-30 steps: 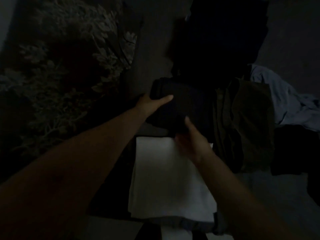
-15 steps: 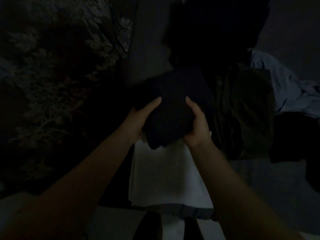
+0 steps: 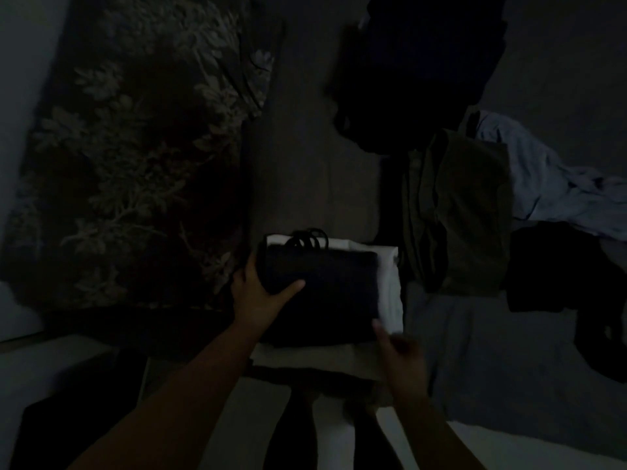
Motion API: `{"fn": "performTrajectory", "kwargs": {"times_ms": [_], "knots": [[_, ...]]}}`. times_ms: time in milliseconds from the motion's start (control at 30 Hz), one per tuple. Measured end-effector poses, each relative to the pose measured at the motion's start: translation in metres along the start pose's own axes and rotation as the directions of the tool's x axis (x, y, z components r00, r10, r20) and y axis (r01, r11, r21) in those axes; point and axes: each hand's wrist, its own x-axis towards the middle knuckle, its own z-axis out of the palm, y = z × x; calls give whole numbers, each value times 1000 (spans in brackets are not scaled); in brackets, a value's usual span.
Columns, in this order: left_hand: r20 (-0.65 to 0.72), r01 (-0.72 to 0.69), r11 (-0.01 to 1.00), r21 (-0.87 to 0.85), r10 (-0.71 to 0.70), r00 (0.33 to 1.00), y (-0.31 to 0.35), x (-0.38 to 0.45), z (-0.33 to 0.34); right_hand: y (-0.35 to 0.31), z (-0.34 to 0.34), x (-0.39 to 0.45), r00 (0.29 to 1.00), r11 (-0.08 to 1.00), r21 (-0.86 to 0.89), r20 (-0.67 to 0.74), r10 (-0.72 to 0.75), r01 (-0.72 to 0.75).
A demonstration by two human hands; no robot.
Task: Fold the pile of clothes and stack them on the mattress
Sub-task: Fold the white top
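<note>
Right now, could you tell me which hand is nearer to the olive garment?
Right. The right hand sits below and left of the olive garment, apart from it; the left hand is farther left, holding the dark folded garment.

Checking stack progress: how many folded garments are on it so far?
2 visible: a dark one on top, held by the left hand, and a white one beneath it. More may be hidden underneath; it's dim.

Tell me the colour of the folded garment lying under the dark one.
White folded garment, seen in the head view.
</note>
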Motion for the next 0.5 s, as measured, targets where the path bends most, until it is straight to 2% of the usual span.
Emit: {"fn": "performTrajectory", "kwargs": {"times_ms": [67, 100, 167, 233, 300, 400, 500], "knots": [[-13, 107, 994, -3, -107, 994, 4, 1, 1, -6, -20, 9, 969, 975, -23, -103, -224, 222], [-2, 130, 991, 26, -130, 991, 6, 4, 1, -10, -26, 18, 965, 967, -22, -64, -255, 254], [18, 172, 981, 85, -174, 985, 5, 15, 1, -16, -28, 37, 969, 978, 40, 137, -208, 204], [54, 200, 979, 40, -202, 978, 5, 30, -1, -25, -18, 51, 954, 988, 83, 260, -146, 128], [184, 167, 985, -53, -155, 971, 9, 41, -5, -33, 5, 54, 951, 991, 104, 291, -106, 79], [388, 62, 995, -78, -27, 921, 14, 38, -5, -37, 38, 43, 939, 978, 26, 275, -207, 208], [332, -30, 997, -69, 51, 942, 18, 29, -8, -45, 46, 37, 936, 956, -41, 220, -274, 289]]}}
